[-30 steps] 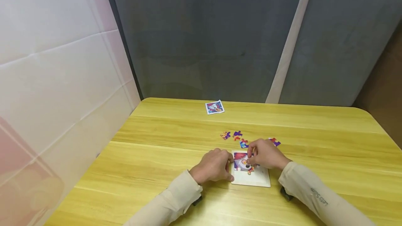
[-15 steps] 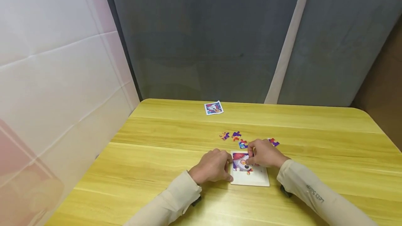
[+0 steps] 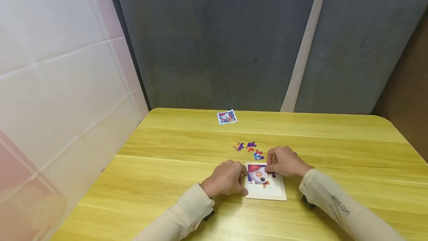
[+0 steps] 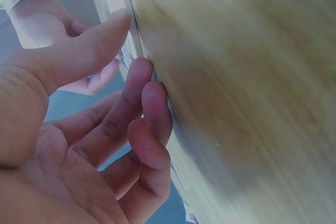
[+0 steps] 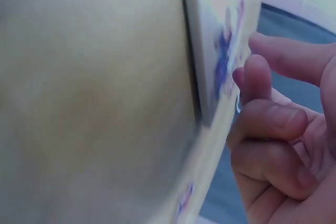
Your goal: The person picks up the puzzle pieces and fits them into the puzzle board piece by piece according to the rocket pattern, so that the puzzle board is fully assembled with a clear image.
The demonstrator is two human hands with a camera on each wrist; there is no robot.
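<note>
While both hands worked low at the near edge of the yellow worktop (image 3: 174,166), the puzzle board (image 3: 271,192) lay flat between them, its upper left part already filled with a picture in red, white and purple. The left hand (image 3: 226,178) rested on the worktop right against the board's left edge; its grip was curled, fingertips (image 4: 140,72) pressed to the side of the board and the thumb laid along the rim, so it held the board steady rather than lifted it. The right hand (image 3: 284,162) sat over the board's upper right corner, fingers bent down towards the filled part. A small dark shape showed just under those fingers, and I could not tell whether that grip had closed on a piece or only touched the board. From the right wrist view the fingers (image 5: 273,124) were curled close beside the board's edge, blurred, with nothing plainly between them.

Beyond the board, loose puzzle pieces (image 3: 249,147) lay scattered in a short row on the worktop, near the right hand's knuckles but apart from the board. Farther back, near the far edge, a small printed card (image 3: 227,117) lay flat, well apart from everything else. Both forearms wore pale beige sleeves (image 3: 337,205). A white panel (image 3: 60,84) stood along the left side and a grey curtain (image 3: 214,40) hung behind.
</note>
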